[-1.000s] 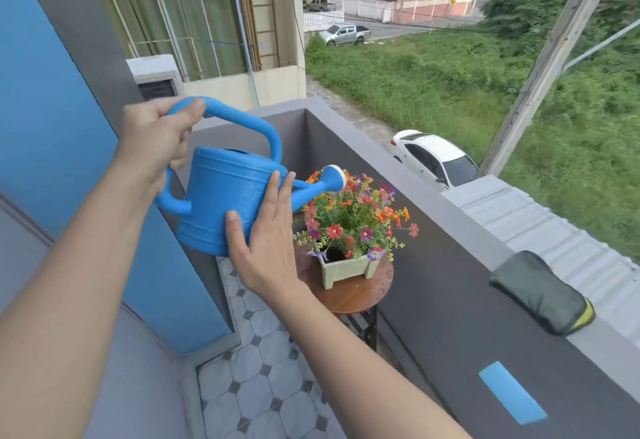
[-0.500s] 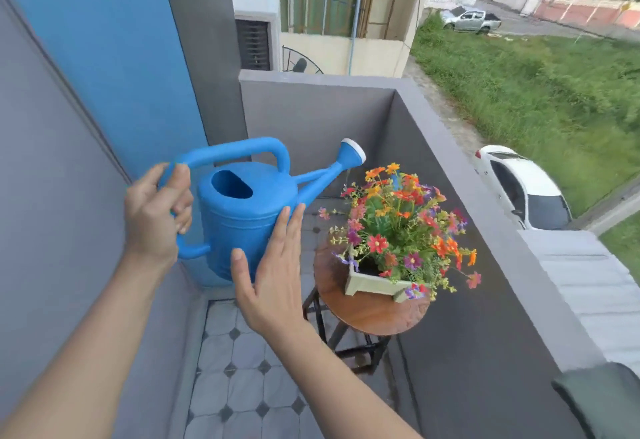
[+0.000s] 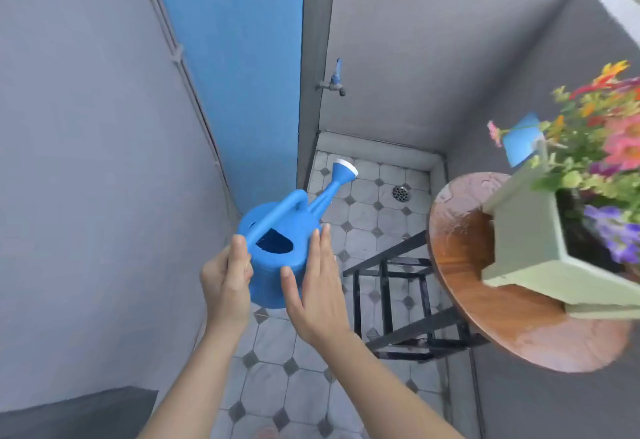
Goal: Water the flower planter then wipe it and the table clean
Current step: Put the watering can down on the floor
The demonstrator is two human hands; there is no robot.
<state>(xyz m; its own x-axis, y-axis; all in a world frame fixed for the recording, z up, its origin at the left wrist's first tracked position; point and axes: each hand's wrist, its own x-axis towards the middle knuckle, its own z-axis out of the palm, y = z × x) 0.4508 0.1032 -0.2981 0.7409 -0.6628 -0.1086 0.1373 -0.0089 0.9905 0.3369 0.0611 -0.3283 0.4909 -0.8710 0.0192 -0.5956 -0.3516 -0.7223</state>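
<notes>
A blue watering can (image 3: 277, 255) with a white-tipped spout hangs low over the tiled floor, left of the table. My left hand (image 3: 227, 282) grips the rear end of its handle. My right hand (image 3: 313, 286) lies flat against the can's right side, fingers straight. The pale green planter (image 3: 530, 251) full of orange, pink and purple flowers stands on the round wooden table (image 3: 460, 265) at the right. The tabletop shows wet patches around the planter.
A tap (image 3: 334, 80) juts from the grey wall above a floor drain (image 3: 400, 193). The table's black metal legs (image 3: 388, 286) stand close to my right hand. Grey balcony walls close in on the left and right.
The can has been lowered from beside the flowers down toward the floor, level now. My view has tilted down and left, so the planter sits at the right edge.
</notes>
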